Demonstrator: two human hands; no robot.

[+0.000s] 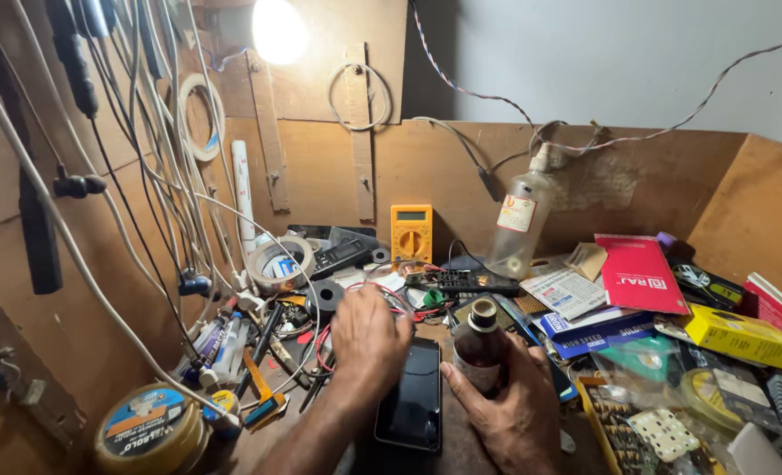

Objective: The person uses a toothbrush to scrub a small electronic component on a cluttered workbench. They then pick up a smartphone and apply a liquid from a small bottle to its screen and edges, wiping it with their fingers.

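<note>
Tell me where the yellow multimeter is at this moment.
In the head view the yellow multimeter leans against the wooden back wall, centre, between the tape roll and the clear plastic bottle.

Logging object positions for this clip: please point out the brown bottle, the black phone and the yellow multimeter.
brown bottle (480, 352): head view, on its dark glass body.
black phone (413, 396): head view, middle of its glossy screen.
yellow multimeter (411, 236): head view, on its round dial.

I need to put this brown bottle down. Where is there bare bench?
Little is bare: a wood strip beside the phone, under the right hand holding the bottle. Left of the left hand tools crowd; right, boxes pile up.
</note>
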